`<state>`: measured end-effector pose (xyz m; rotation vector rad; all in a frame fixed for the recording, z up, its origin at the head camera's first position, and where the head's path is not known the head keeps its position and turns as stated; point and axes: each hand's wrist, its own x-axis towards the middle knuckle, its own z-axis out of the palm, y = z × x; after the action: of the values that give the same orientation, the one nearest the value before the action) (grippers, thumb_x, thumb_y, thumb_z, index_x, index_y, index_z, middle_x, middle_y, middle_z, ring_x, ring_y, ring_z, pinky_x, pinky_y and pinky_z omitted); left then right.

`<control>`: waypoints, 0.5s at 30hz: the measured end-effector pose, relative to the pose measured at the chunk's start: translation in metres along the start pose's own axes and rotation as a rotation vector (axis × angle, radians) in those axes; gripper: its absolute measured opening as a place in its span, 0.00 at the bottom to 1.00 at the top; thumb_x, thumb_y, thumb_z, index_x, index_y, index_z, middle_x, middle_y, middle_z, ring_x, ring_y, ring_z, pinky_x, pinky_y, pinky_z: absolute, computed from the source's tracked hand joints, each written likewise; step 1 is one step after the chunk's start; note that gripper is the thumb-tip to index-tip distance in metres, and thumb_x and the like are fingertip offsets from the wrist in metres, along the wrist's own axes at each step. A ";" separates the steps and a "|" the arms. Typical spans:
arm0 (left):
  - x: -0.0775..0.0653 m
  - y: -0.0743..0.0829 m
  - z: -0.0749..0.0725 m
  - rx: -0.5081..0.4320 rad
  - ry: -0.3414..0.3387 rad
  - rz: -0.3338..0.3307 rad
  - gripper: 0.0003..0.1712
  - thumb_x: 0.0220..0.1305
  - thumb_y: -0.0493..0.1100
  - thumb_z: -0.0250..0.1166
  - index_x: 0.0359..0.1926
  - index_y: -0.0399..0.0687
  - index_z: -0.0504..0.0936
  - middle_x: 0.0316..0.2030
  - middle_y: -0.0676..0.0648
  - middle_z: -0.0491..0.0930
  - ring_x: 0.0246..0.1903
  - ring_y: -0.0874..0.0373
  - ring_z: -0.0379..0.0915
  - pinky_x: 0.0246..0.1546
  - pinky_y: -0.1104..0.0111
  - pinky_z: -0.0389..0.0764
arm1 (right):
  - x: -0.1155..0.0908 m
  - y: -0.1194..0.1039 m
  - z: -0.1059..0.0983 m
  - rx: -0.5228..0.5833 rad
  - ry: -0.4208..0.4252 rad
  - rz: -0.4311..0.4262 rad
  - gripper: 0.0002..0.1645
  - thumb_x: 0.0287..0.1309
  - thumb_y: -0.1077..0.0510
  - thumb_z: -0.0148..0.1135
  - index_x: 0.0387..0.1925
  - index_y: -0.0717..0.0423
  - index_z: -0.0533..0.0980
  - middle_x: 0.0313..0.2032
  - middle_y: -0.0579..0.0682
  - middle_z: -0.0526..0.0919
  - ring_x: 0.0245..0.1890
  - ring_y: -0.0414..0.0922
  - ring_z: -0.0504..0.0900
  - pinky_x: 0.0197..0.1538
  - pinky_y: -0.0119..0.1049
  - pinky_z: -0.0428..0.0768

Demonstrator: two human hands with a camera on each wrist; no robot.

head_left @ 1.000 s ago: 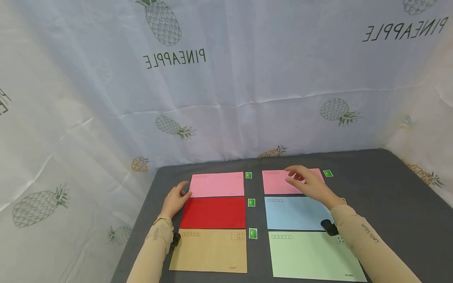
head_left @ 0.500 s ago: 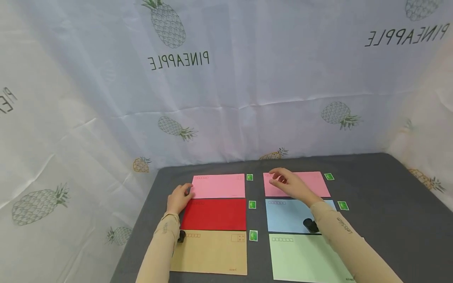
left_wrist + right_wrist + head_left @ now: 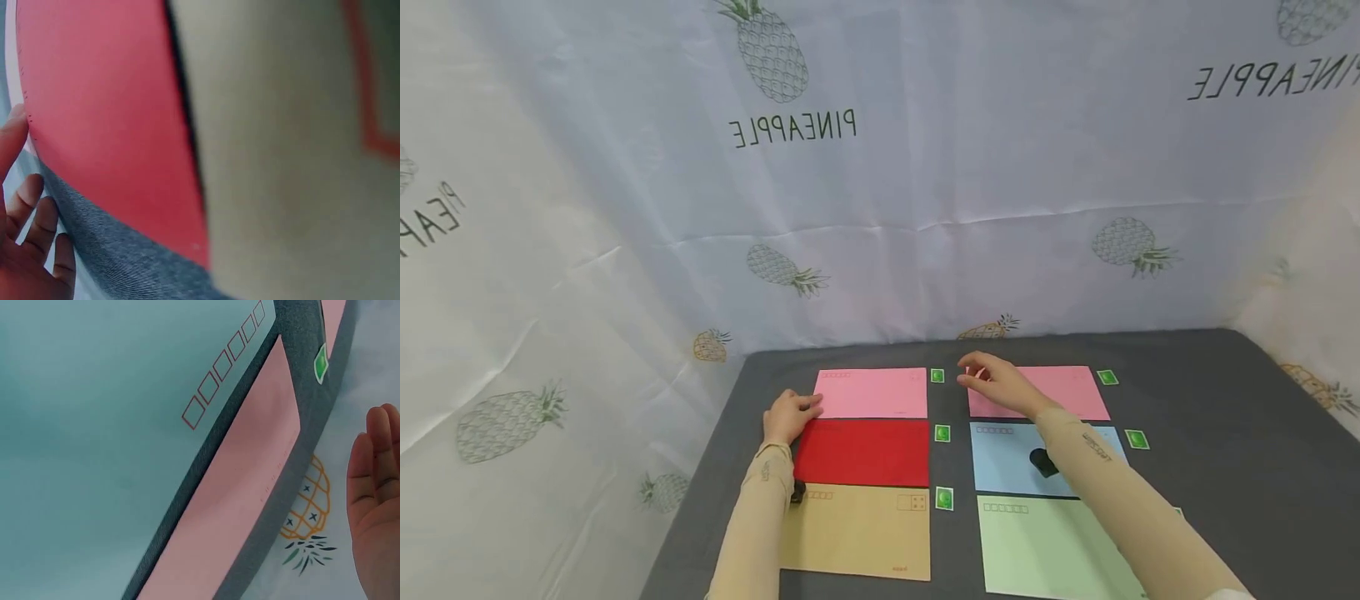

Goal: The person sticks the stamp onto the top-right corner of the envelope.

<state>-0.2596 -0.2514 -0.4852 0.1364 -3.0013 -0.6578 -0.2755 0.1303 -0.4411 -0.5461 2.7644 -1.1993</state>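
Right hand: fingers loosely spread, holding nothing, hovering over the right pink envelope, near the stamp at 9 o'clock.
Left hand: fingers relaxed, touching the left pink envelope.
Handling: the stamp looks light, thin and flimsy; pinch an edge.

I see six envelopes on a dark grey tablecloth: left column pink, red and tan; right column pink, pale blue and mint green. Small stamps beside them are bright green with white borders. My sleeves are beige, and the backdrop is white cloth printed with grey-green and orange pineapples and dark "PINEAPPLE" lettering, mirrored.
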 end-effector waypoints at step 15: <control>0.008 -0.005 -0.007 -0.173 -0.167 -0.168 0.23 0.51 0.54 0.62 0.51 0.65 0.75 0.52 0.43 0.73 0.54 0.45 0.64 0.47 0.47 0.49 | 0.024 0.012 0.010 0.053 0.002 0.152 0.26 0.51 0.45 0.58 0.51 0.50 0.68 0.37 0.50 0.74 0.37 0.46 0.71 0.36 0.34 0.70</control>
<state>-0.2664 -0.2595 -0.4804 0.3439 -3.0954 -0.9880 -0.2996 0.1224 -0.4551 -0.3233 2.7099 -1.2348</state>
